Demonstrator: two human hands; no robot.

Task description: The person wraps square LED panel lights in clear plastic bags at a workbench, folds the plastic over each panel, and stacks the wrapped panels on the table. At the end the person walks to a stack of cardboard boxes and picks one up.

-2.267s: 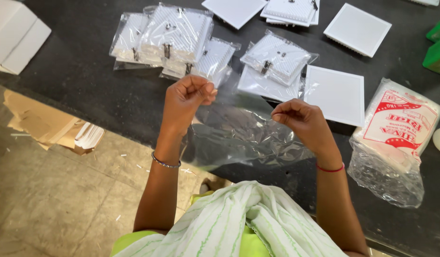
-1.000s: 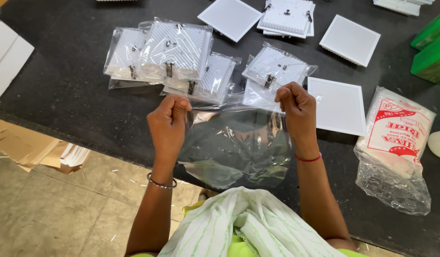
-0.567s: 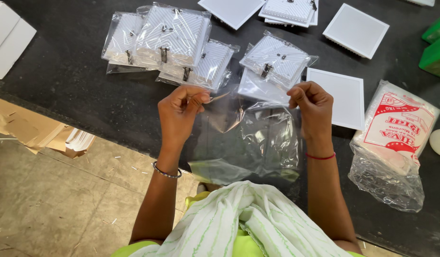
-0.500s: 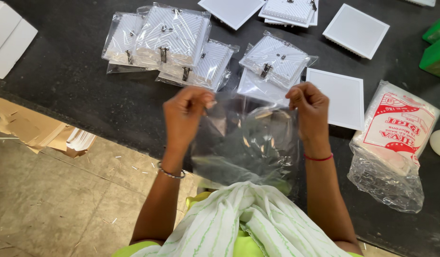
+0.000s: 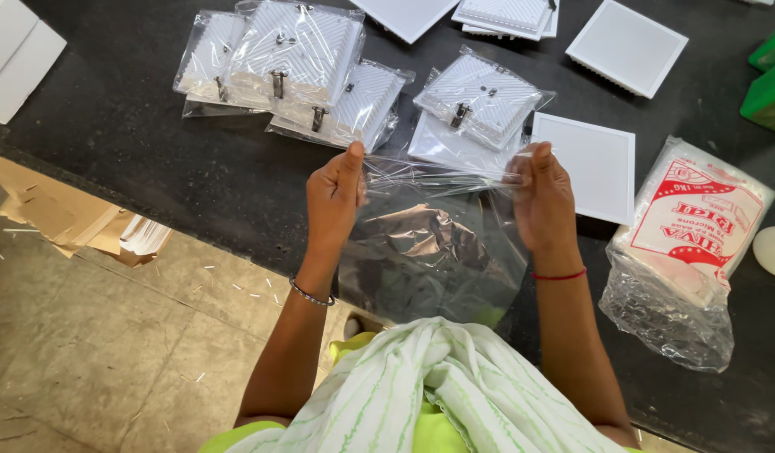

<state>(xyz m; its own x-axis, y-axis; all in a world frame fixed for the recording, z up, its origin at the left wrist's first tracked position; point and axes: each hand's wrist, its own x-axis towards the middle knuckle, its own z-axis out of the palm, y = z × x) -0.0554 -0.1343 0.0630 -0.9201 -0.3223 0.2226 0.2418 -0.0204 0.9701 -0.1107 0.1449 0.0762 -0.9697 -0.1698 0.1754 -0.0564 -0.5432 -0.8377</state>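
Here the left hand (image 5: 337, 197) and right hand (image 5: 542, 197) each pinched shut a top corner of the clear bag (image 5: 433, 243) stretched between their fingers, and rubbing thumbs against forefingers would likely part its mouth best.

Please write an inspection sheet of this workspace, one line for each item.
Surface: dark stone-like counter, speckled, its edge running above a concrete floor.
Job's things: clear plastic bag, empty, stretched between both hands at its top edge.
Clutter: bagged white square panels with metal clips; unbagged white panels; a red-printed packet of clear bags; green boxes at the far right.
Grips: left hand and right hand each pinch a top corner of the bag.
Cables: nothing seen.
Surroundings: cardboard scraps on the floor; white boxes at the top left.
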